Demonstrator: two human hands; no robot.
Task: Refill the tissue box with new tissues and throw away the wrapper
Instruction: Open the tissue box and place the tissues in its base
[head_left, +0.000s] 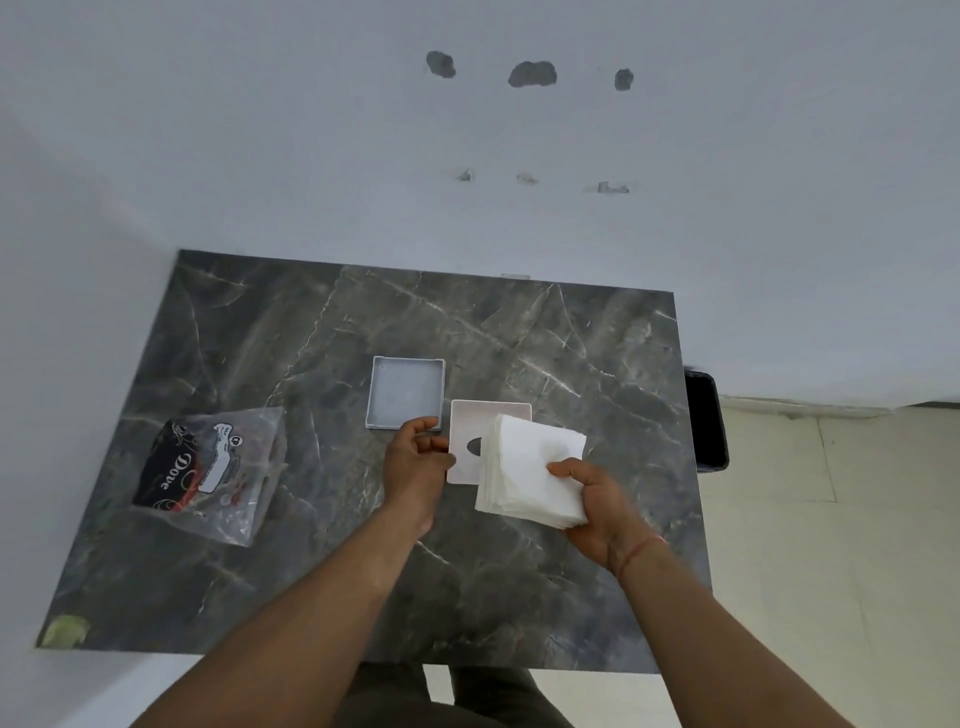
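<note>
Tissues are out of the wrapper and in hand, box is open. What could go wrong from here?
1. The right hand pinches the tissue stack at one corner only; loose sheets could fan out or slip.
2. The stack looks about as wide as the open box base, so edges may crumple going in.
3. The empty wrapper lies far from the black bin, easy to forget.

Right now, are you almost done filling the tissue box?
About halfway. Done: the wrapper lies emptied and the box sits open. In hand: the right hand holds the tissues; the left hand touches the lid. Left: fill, close, bin the wrapper.
</note>
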